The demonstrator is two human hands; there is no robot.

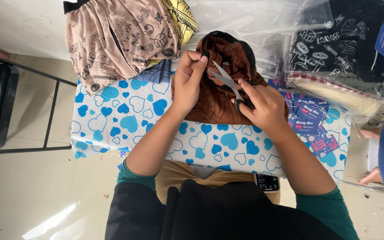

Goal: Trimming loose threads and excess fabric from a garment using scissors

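The left hand [187, 84] pinched the gathered black-trimmed waistband of a brown printed cloth garment [218, 102] lying on the blue-heart-patterned surface [125, 120]. The right hand [263, 106] gripped small steel scissors [227, 82], blades parted at the waistband.

Garment [218, 95] on the table [112, 120] between both hands, scissors [227, 82] atop it, folded clothes [121, 40] behind-left, paper tags [310, 122] right.

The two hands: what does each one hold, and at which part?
The left hand pinches the brown garment at its gathered waistband edge. The right hand holds small scissors by the handle end, blades open toward the waistband.
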